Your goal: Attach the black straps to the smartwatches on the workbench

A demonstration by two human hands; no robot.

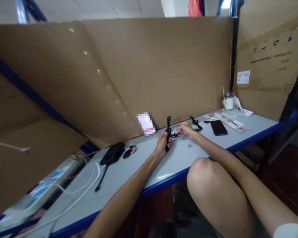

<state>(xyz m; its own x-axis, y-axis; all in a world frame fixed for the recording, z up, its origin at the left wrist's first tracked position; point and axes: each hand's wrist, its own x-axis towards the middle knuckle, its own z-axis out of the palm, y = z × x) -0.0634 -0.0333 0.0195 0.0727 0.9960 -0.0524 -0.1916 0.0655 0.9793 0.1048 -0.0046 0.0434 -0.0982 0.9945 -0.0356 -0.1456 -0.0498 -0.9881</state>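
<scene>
My left hand (162, 141) is closed round a slim black handle-shaped tool (168, 130) that stands upright on the grey table (129, 172). My right hand (185, 127) rests just to its right, fingers curled over a small dark part (175, 134) lying on the table; what it grips is too small to name. A tiny metal piece (189, 145) lies in front of the right hand. A black strap-like piece (196, 124) lies just behind the right hand.
A black phone (218, 127) lies to the right, with clear plastic packets (228, 118) and a white cup (228, 102) behind it. A black pouch (113, 153), white cables (84, 188) and cardboard walls (151, 69) lie left and behind. My raised knee (203, 172) is at the table's blue edge.
</scene>
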